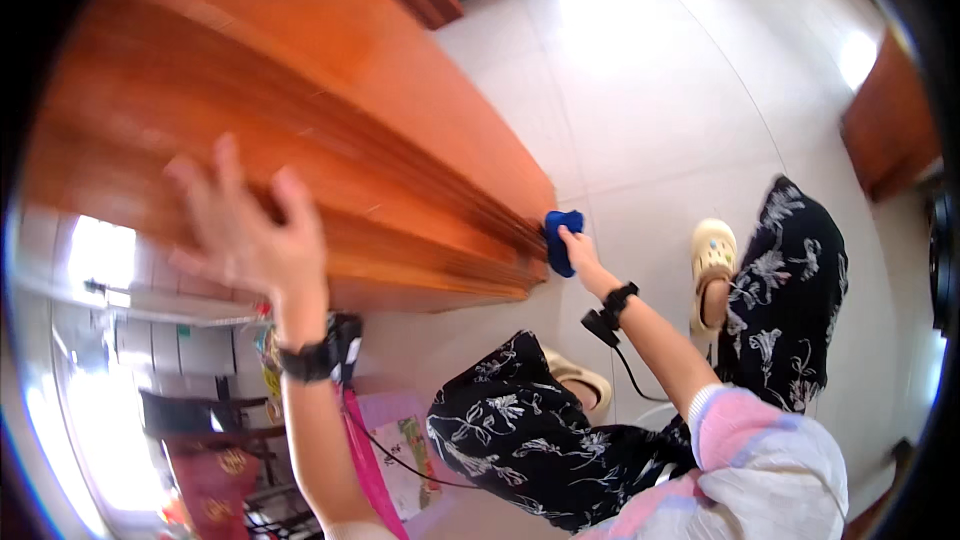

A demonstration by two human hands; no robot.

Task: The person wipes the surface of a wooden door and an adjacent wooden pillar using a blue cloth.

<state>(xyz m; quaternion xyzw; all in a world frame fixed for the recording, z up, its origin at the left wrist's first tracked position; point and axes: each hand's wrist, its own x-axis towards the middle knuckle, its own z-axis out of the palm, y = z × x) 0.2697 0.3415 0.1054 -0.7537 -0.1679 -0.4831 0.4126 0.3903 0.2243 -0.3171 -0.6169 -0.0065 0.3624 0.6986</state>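
An orange-brown varnished wooden door frame [420,187] with moulded ridges runs down to the floor in front of me. At its foot, my right hand [581,251] holds a bunched dark-blue cloth [562,236] against the moulding. Higher up, my left hand [247,236] has its fingers spread before the wood and holds nothing; it is slightly blurred, and whether it touches the surface I cannot tell. Each wrist wears a black band with a small device, and cables trail from them.
Pale glossy floor tiles [675,112] spread beyond the frame. My cream clogs [712,251] stand near it. At lower left are a pink-edged bag [405,457] and a dark chair [202,420] with red fabric over it. Brown wooden furniture [892,120] stands at right.
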